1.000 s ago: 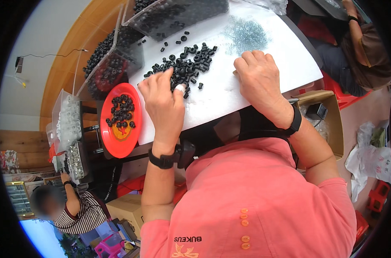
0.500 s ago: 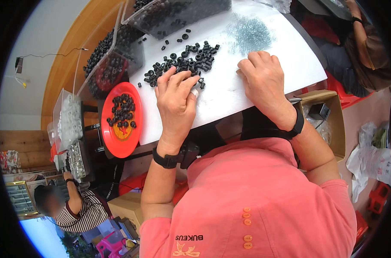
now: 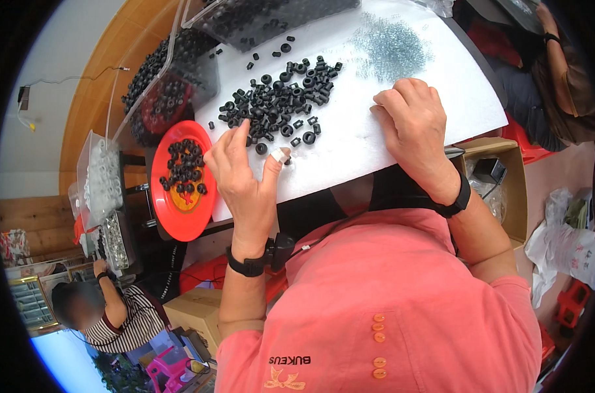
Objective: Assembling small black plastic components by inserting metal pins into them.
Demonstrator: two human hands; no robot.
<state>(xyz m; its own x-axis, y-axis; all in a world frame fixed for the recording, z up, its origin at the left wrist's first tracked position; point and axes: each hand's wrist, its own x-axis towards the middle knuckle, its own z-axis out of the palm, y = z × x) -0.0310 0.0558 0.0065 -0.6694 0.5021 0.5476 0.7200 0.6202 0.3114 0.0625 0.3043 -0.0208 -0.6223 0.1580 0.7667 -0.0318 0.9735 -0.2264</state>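
My left hand (image 3: pixel 242 173) is at the near left of a heap of small black plastic or rubber parts (image 3: pixel 278 98), some ring-shaped, some short and tubular. Its fingers are stretched and the thumb, with white tape on it, stands apart; a few loose black parts lie by the thumb. My right hand (image 3: pixel 412 124) hovers over or rests on the right part of the white sheet (image 3: pixel 350 141). Its fingers are curled and pressed together, hiding whatever may be between them. Beyond it lies a spread of tiny grey-green pieces (image 3: pixel 390 49), too small to name.
A red plate (image 3: pixel 180 226) with black round parts stands left. Clear plastic bins of black parts (image 3: pixel 157 85) line the far left and far edge. A cardboard box (image 3: pixel 517 196) stands at the right. A person in a striped top (image 3: pixel 134 321) sits lower left, another person's arm (image 3: pixel 559 65) shows upper right.
My left hand has moved left and nearer, its fingers spreading away from the heap. Several black parts now show nearer the front edge. My right hand stays curled in about the same place.
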